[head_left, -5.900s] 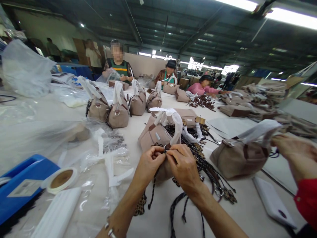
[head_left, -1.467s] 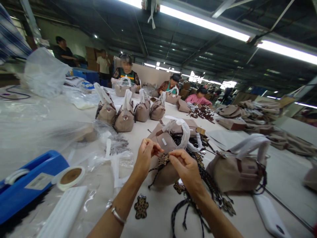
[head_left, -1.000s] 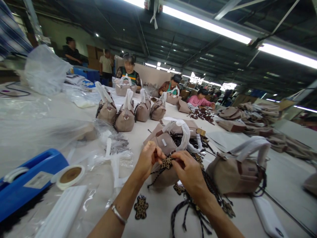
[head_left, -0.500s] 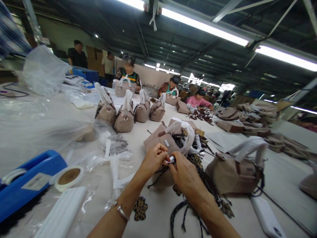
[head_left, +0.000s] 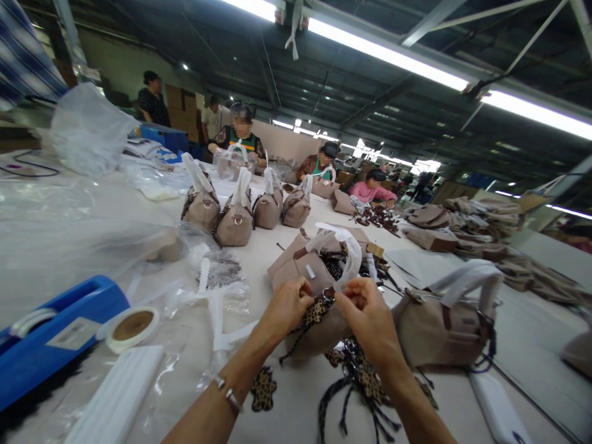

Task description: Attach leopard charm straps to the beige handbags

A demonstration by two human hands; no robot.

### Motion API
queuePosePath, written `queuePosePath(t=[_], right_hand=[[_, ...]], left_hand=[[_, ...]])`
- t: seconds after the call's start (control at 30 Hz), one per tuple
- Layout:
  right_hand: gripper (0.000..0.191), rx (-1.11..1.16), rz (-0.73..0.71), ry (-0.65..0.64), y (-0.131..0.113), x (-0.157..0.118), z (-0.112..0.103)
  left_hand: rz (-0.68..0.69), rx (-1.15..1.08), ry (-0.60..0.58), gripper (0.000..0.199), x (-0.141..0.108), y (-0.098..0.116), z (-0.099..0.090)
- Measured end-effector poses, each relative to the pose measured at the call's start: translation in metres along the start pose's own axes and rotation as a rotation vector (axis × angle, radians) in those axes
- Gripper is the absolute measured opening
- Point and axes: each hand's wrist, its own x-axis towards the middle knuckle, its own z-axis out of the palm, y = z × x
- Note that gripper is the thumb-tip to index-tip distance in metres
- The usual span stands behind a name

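Observation:
A beige handbag with white-wrapped handles lies tilted in front of me, a second beige bag body just below it. My left hand is closed, its fingertips pinching at a leopard-print charm with a black braided cord. Between my hands a metal ring shows by a brown leather tab. My right hand is closed by that tab; what its fingers hold is hidden. Under my right wrist are more leopard-print charms with black cords. One bear-shaped charm lies alone by my left wrist.
A finished-looking handbag and a white phone are at right. Several bags stand farther back. At left are a blue tape dispenser, a tape roll and clear plastic. Co-workers sit across the table.
My hands have moved apart, the right one shifting right. The leopard-print charm and the ring now show between them. More charms and cords are visible below the right hand.

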Motion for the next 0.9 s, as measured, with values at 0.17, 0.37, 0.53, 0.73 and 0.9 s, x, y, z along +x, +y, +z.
queuePosePath(t=[0.17, 0.37, 0.53, 0.73, 0.9], right_hand=[[0.044, 0.409, 0.231, -0.160, 0.011, 0.011, 0.001], [0.041, 0.442, 0.217, -0.243, 0.006, 0.006, 0.011], [0.029, 0.400, 0.171, -0.138, 0.012, -0.007, 0.018], [0.025, 0.363, 0.150, -0.112, 0.006, -0.016, 0.018], [0.023, 0.295, 0.124, -0.103, 0.005, -0.015, 0.017]], left_hand=[[0.015, 0.217, 0.026, 0.011, 0.000, 0.007, 0.003], [0.043, 0.335, 0.014, 0.011, 0.003, 0.014, 0.004], [0.028, 0.240, -0.016, 0.013, 0.000, 0.017, -0.001], [0.024, 0.068, 0.061, 0.013, -0.011, 0.019, 0.003], [-0.049, -0.194, 0.014, 0.011, -0.011, 0.014, 0.006]])
